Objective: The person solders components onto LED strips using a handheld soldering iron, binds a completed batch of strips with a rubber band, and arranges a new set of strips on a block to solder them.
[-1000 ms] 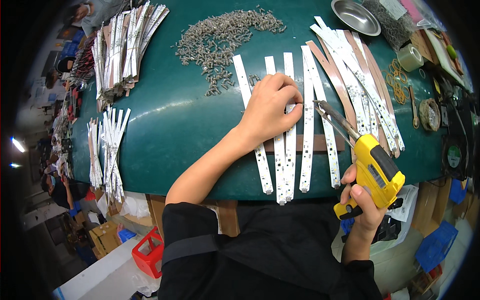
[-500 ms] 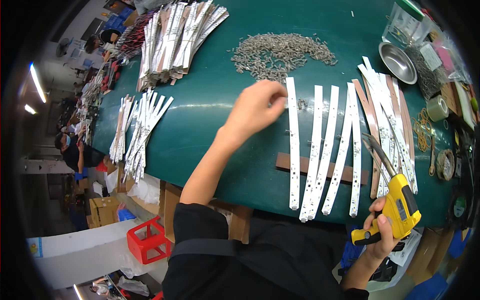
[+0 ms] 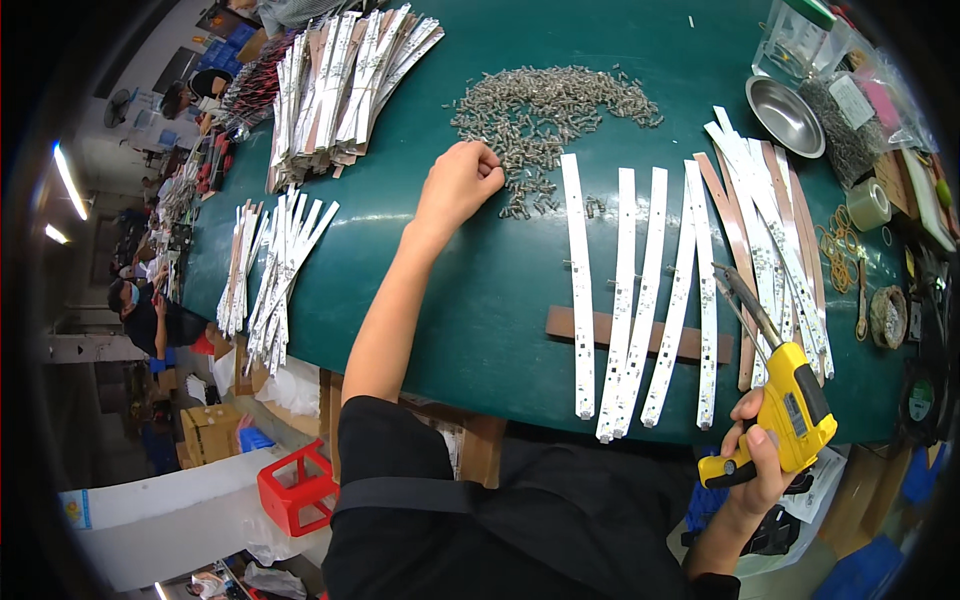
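My left hand [image 3: 460, 182] is at the near left edge of a pile of small metal pins [image 3: 545, 105], its fingers curled into a pinch. What is between the fingertips, if anything, is hidden. In my right hand [image 3: 760, 470] is a yellow soldering gun [image 3: 795, 410], gripped by its handle with the tip pointing up and left. Several white circuit-board strips [image 3: 578, 290] lie side by side across a brown bar [image 3: 562, 322], between my hands. Small pins stick out from some of their edges.
More strips are heaped at the right [image 3: 775, 240], in a big bundle [image 3: 345, 85] at the far left and in a smaller bunch [image 3: 285, 280] nearer. A metal bowl [image 3: 786, 116], a clear jar [image 3: 795, 40] and a tape roll [image 3: 868, 204] stand at the right. A red stool [image 3: 298, 488] is lower left.
My left hand has moved left, away from the leftmost white strip to the pin pile, and its fingers are closed more tightly. My right hand still holds the soldering gun in nearly the same place.
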The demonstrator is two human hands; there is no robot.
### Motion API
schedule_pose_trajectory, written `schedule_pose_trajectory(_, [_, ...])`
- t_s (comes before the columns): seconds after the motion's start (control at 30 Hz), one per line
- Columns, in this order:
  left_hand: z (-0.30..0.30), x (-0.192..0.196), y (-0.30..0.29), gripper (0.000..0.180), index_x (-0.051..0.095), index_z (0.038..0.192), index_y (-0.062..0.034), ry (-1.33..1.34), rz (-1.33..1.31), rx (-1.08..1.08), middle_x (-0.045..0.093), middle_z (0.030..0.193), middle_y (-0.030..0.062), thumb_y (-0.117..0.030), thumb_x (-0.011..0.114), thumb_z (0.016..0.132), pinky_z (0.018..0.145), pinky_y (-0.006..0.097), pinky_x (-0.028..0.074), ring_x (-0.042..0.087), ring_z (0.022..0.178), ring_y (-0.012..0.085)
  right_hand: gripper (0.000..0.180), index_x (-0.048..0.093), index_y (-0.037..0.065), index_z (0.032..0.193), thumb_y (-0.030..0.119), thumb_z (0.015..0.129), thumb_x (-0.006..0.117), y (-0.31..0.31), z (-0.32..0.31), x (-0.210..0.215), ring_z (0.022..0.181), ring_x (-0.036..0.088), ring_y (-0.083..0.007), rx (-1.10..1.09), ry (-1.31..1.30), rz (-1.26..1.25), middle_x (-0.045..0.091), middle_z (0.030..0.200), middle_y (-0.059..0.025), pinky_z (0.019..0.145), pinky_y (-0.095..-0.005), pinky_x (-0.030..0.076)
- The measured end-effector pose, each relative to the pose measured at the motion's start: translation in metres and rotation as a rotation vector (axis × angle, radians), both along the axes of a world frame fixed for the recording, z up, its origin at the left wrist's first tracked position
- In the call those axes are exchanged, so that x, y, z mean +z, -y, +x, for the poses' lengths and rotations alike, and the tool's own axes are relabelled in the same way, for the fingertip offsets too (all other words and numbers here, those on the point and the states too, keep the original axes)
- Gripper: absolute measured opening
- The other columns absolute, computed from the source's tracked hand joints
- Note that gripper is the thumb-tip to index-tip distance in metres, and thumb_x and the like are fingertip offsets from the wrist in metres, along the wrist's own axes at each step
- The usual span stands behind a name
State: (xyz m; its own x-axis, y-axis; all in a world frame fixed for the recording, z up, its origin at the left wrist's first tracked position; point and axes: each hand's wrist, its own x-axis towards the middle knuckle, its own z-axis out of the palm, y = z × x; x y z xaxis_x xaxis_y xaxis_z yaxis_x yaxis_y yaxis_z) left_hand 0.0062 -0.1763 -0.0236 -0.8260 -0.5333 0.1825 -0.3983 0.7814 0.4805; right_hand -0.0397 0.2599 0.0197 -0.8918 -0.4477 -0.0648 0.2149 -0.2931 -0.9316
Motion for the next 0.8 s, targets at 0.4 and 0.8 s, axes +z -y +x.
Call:
schedule_pose_trajectory(0.4, [-0.001,0.033,-0.046,0.022,0.062,0.111,0.0013,-0.407,1.227,-0.06,0.068,0.101,0.0113,-0.007,0.063,0.09,0.079,0.026,0.056,0.066,0.089,0.015,0.057,0.039,-0.009,0.131,0.004,0.079,0.059,-0.007,-0.005,0.003,0.081,0.056,-0.0192,-0.035,-0.025,-0.003,0.054,0.092,-0.0195,0.048,-0.0208,0.05])
schedule_pose_trajectory(0.8, [-0.042,0.047,-0.14,0.021,0.056,0.111,-0.0001,-0.246,1.339,-0.294,0.068,0.105,0.0192,-0.01,0.06,0.093,0.078,0.029,0.056,0.069,0.095,0.0235,0.057,0.041,-0.009,0.13,0.004,0.078,0.059,-0.016,-0.002,0.004,0.083,0.056,-0.0201,-0.117,0.018,-0.025,0.055,0.092,-0.0186,0.049,-0.0209,0.051])
